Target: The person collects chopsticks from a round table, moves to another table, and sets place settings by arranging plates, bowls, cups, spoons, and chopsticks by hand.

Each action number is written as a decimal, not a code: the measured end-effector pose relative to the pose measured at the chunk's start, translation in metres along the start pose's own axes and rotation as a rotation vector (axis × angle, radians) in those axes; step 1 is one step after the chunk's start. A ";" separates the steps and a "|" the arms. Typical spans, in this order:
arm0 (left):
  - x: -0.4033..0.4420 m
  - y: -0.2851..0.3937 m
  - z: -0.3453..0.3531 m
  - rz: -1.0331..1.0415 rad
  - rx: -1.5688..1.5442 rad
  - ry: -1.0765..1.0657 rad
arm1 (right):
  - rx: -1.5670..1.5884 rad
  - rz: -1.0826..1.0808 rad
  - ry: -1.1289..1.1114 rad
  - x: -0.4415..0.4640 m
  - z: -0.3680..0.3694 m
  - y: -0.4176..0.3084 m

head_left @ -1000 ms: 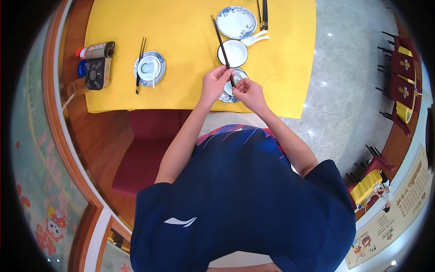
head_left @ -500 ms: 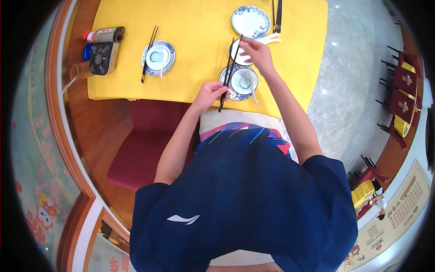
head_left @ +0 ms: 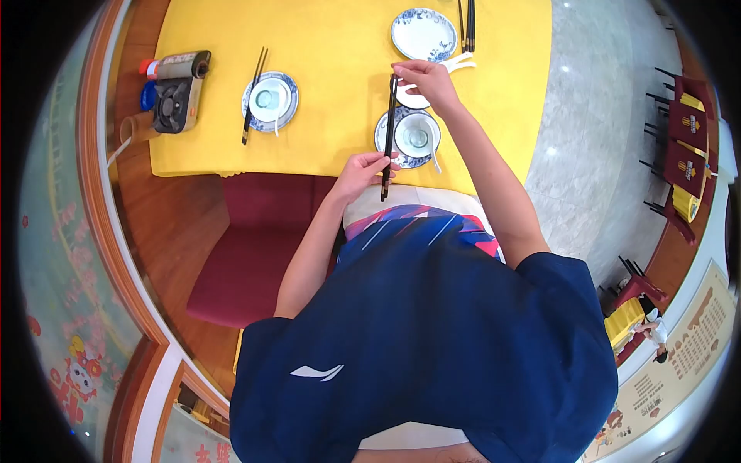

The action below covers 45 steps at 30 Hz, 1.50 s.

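A pair of black chopsticks [head_left: 390, 123] runs nearly upright in the view, held in both hands above the table's near edge. My left hand [head_left: 363, 174] is closed around their lower, banded end. Fingertips of my right hand [head_left: 429, 83] pinch the thin far end. Just right of the chopsticks sits a blue-patterned plate [head_left: 384, 147] bearing a white bowl [head_left: 417, 121] with a clear cup [head_left: 415, 137] and a white spoon [head_left: 435, 160]. A white dish [head_left: 410, 97] lies partly hidden under my right hand.
On the yellow-covered table [head_left: 332, 85], another setting has a bowl [head_left: 284, 92] and chopsticks [head_left: 253, 100]. A portable stove [head_left: 176, 106] stands at the left corner. Beyond my right hand are a patterned plate [head_left: 424, 35] and more chopsticks [head_left: 470, 27]. A maroon chair [head_left: 247, 262] is at left.
My right hand has moved left and closed on the chopsticks' far end. The two sticks, spread apart before, now lie together and more upright in view.
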State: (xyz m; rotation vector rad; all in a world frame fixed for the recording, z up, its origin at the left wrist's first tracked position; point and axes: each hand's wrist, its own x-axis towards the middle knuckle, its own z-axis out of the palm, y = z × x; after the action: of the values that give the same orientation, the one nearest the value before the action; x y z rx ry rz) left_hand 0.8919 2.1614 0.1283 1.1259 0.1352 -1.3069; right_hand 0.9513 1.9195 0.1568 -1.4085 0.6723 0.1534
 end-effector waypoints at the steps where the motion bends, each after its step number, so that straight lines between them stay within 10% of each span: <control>1: -0.001 -0.003 0.000 -0.014 -0.034 -0.006 | 0.001 0.004 -0.002 0.000 0.000 0.002; 16: 0.005 -0.043 -0.026 0.035 -0.004 0.112 | -0.566 0.174 -0.437 0.062 0.031 0.002; 45: 0.048 -0.106 -0.037 0.168 0.183 0.387 | -1.495 0.013 -0.440 0.152 0.024 0.020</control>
State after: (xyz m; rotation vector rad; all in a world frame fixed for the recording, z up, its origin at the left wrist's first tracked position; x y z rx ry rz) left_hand 0.8405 2.1706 0.0176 1.5070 0.2040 -0.9560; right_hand 1.0726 1.9025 0.0620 -2.6443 0.0935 1.1095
